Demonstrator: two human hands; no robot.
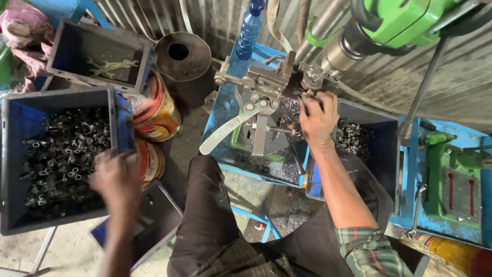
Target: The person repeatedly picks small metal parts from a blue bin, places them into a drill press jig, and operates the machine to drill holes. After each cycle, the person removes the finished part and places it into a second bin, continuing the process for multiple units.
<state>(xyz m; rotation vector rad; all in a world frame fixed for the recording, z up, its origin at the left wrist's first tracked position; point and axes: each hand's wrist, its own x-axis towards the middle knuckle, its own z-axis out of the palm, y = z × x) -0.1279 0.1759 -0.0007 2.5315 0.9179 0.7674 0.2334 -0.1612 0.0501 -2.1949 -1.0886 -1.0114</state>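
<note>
Steel clamp fixture (261, 110) under the green drill head (405, 20) has the right hand (318, 120) pressed against it, fingers curled on what may be a small part, dangerously near the spindle (335, 54). Blurred, the left hand (115, 179) hovers by the grey crate (10, 164) of metal pieces (61, 159); I cannot tell its grip, and a fumble could scatter them.

A blue plastic bottle (249, 30) is stood against the corrugated wall; spanners (110, 66) are kept in a dark tray, beside striped tin cans (160, 110).
</note>
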